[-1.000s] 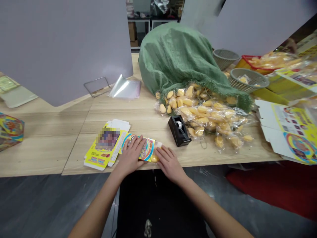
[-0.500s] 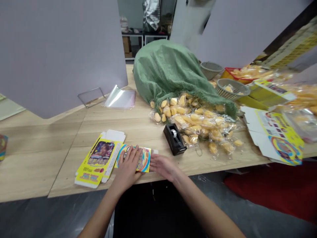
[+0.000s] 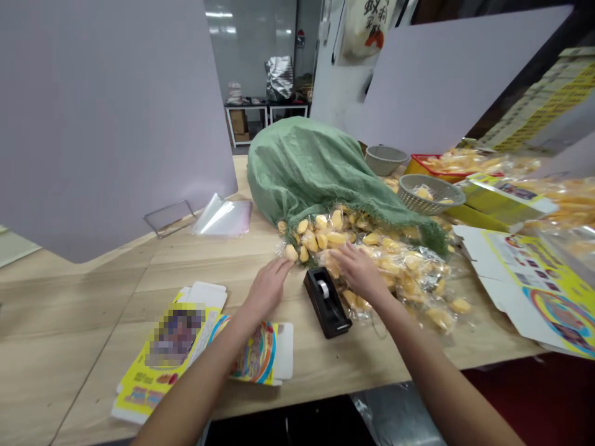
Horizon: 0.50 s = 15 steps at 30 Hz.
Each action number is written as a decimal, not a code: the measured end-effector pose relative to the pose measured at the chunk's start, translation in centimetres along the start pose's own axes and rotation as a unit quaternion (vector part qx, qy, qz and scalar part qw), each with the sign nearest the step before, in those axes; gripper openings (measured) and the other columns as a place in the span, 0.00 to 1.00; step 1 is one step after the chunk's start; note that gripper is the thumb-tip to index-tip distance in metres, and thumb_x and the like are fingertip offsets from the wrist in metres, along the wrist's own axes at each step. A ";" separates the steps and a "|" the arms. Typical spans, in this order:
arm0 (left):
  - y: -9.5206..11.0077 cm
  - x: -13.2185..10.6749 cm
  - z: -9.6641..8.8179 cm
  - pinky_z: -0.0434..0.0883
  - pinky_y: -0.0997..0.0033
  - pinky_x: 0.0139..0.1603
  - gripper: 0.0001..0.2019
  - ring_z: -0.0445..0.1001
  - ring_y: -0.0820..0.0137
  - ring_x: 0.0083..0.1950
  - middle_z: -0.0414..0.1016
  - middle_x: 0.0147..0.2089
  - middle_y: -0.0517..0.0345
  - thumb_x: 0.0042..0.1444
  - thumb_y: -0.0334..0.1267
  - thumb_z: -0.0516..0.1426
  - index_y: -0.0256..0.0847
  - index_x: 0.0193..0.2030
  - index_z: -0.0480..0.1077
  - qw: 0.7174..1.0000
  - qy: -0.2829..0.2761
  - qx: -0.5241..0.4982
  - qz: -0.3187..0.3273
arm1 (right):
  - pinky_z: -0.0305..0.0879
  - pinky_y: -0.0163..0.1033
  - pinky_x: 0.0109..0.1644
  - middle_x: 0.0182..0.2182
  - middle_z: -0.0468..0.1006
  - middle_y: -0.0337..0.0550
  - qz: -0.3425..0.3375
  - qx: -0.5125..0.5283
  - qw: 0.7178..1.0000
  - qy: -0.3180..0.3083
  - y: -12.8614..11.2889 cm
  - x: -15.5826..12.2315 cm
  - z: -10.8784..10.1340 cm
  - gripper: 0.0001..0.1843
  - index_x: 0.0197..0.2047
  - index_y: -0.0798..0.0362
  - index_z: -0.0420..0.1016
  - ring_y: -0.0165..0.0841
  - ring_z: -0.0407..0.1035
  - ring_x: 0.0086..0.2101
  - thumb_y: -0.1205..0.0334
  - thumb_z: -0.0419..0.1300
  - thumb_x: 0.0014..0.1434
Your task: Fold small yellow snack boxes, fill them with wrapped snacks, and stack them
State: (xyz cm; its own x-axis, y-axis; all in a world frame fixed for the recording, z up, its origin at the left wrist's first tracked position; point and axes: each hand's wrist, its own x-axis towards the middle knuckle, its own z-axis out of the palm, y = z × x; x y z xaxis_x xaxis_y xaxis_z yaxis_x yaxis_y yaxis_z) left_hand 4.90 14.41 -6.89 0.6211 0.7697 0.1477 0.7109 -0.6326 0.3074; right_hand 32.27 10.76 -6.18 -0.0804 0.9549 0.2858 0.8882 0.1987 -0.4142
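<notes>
My left hand (image 3: 268,288) is open, its fingertips close to the near edge of a heap of yellow pieces in clear plastic bags (image 3: 385,260). My right hand (image 3: 357,272) rests on that heap with its fingers spread. A black tape dispenser (image 3: 326,302) stands between my hands, nearer the table front. Below my left forearm lie a small printed box (image 3: 255,354) and a flat yellow printed carton (image 3: 160,365), partly hidden by my arm. A green mesh sack (image 3: 307,170) spills the bagged pieces from its mouth.
Grey woven baskets (image 3: 430,193) and a red tray (image 3: 432,162) stand behind the heap. A large opened printed carton (image 3: 525,279) lies at the right. Clear plastic sleeves (image 3: 223,217) and lilac panels (image 3: 93,124) are at the back left.
Both hands have left the small printed box at the table front and moved forward to the bagged heap. The box now lies alone, and the view has tilted upward.
</notes>
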 end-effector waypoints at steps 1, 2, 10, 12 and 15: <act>-0.4 2.5 0.9 0.60 0.58 0.65 0.25 0.58 0.64 0.68 0.59 0.67 0.48 0.58 0.23 0.46 0.39 0.62 0.61 1.000 0.000 0.010 -0.004 | 0.56 0.60 0.61 0.56 0.72 0.51 0.043 0.058 0.995 0.065 0.2 0.1 -0.1 0.20 0.55 0.49 0.71 0.48 0.59 0.60 0.67 0.51 0.61; -0.8 4.5 1.7 0.60 0.54 0.64 0.25 0.58 0.61 0.67 0.60 0.67 0.46 0.58 0.23 0.47 0.38 0.61 0.62 1.000 0.001 0.015 -0.009 | 0.59 0.58 0.60 0.55 0.72 0.51 0.096 0.126 0.977 0.139 0.3 0.1 -0.4 0.19 0.56 0.49 0.70 0.46 0.63 0.58 0.62 0.52 0.63; -4.1 4.4 1.8 0.63 0.57 0.61 0.13 0.67 0.60 0.60 0.68 0.61 0.45 0.57 0.31 0.54 0.40 0.48 0.71 0.999 0.013 -0.030 -0.033 | 0.74 0.36 0.32 0.38 0.78 0.39 0.343 0.651 0.654 0.175 -2.0 -2.0 -4.9 0.27 0.46 0.50 0.72 0.32 0.76 0.31 0.52 0.72 0.42; -4.5 2.7 0.8 0.61 0.57 0.63 0.11 0.64 0.60 0.63 0.67 0.62 0.45 0.60 0.35 0.52 0.40 0.47 0.71 0.995 0.038 -0.054 -0.071 | 0.74 0.35 0.32 0.35 0.78 0.37 0.353 0.673 0.632 0.153 -3.4 -2.3 -4.4 0.27 0.43 0.50 0.72 0.30 0.75 0.29 0.54 0.74 0.40; -3.9 1.1 0.0 0.65 0.51 0.58 0.14 0.69 0.57 0.58 0.73 0.53 0.40 0.63 0.38 0.48 0.36 0.46 0.70 0.982 0.067 -0.106 -0.144 | 0.73 0.34 0.30 0.30 0.77 0.35 0.341 0.696 0.618 0.127 -5.7 -2.4 -2.8 0.26 0.41 0.51 0.71 0.28 0.73 0.27 0.56 0.74 0.40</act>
State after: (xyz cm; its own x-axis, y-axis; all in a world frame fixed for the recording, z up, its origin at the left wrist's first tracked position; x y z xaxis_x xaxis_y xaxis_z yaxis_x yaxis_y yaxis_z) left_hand 2.80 17.76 -7.97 0.3461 0.9271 0.1439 0.7573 -0.3666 0.5404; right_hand 28.72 6.73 -2.05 0.3286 0.8909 -0.3137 -0.5895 -0.0660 -0.8051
